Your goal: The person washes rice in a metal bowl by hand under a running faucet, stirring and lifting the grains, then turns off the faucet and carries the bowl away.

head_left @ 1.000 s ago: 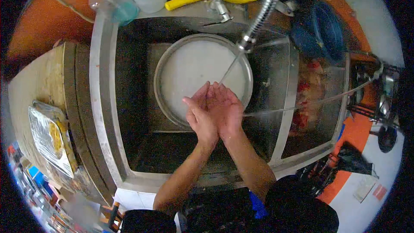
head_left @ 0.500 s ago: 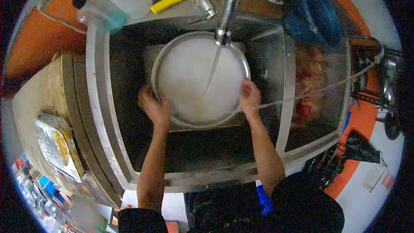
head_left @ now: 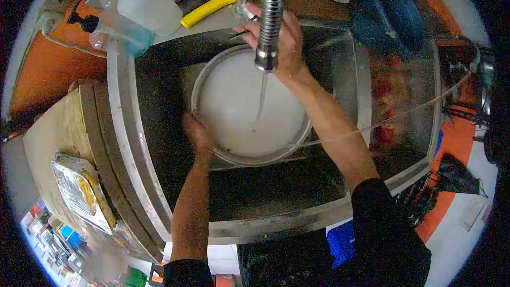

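Observation:
A round metal pot [head_left: 223, 155] full of cloudy whitish water stands in the sink [head_left: 159, 180]. From the spring-coil faucet hose [head_left: 272, 10] above it, a thin stream of water runs into the pot. My left hand [head_left: 199, 134] is closed on the pot's left rim, slightly blurred. Behind the hose, my right hand [head_left: 289, 42] reaches to the tap [head_left: 245, 10] at the back of the sink. Its fingers are around the tap by the small lever, partly hidden by the hose.
Pump bottles [head_left: 125, 32] and a yellow tube [head_left: 212, 6] line the back ledge. A dark blue basin [head_left: 396, 16] sits back right, above a second compartment holding reddish scraps [head_left: 383, 106]. A thin clear hose [head_left: 414, 114] crosses from the right. A wrapped tray [head_left: 82, 191] lies on the left board.
My right hand has left the pot's right rim and moved up and back to the tap. My left hand stays at the left rim. Water still runs, and the whitish surface looks calmer.

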Motion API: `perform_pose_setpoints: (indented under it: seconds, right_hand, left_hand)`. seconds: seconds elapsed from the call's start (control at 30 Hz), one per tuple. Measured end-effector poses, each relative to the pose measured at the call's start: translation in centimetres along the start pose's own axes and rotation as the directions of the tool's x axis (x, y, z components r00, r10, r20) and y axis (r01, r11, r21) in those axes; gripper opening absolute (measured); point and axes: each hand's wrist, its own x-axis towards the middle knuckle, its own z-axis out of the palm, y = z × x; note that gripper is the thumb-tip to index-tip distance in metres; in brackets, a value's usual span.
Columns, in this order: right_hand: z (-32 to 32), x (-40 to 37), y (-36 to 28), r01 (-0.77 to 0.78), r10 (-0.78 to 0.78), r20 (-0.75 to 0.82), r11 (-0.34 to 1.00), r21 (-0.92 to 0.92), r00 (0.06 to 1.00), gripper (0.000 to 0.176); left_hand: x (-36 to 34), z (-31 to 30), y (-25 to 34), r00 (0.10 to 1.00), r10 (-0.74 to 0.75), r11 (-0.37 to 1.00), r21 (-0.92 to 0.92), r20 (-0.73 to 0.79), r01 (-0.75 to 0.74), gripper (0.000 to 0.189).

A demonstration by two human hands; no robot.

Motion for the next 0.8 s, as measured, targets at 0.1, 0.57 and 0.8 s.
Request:
perform_pose_setpoints:
  seconds: [0.1, 0.57, 0.8]
  right_hand:
    - [0.7, -0.5, -0.3, -0.106, 0.105, -0.098, 0.994, -0.012, 0.990, 0.032]
    - [-8.6, -27.5, -9.3, -0.816, 0.962, 0.216, 0.260, -0.517, 0.169, 0.079]
    - [-10.6, -34.2, -11.4, -0.829, 0.647, 0.658, -0.556, 0.061, -0.385, 0.065]
  left_hand:
    - [0.0, -0.3, 0.0, 1.000, 0.011, 0.999, 0.031, 0.023, -0.011, 0.038]
    - [0.3, 1.7, -4.7, 0.969, 0.238, 0.953, 0.175, 0.070, -0.247, 0.047]
    - [11.7, 4.5, 1.8, 0.833, 0.490, 0.865, -0.260, 0.255, -0.429, 0.047]
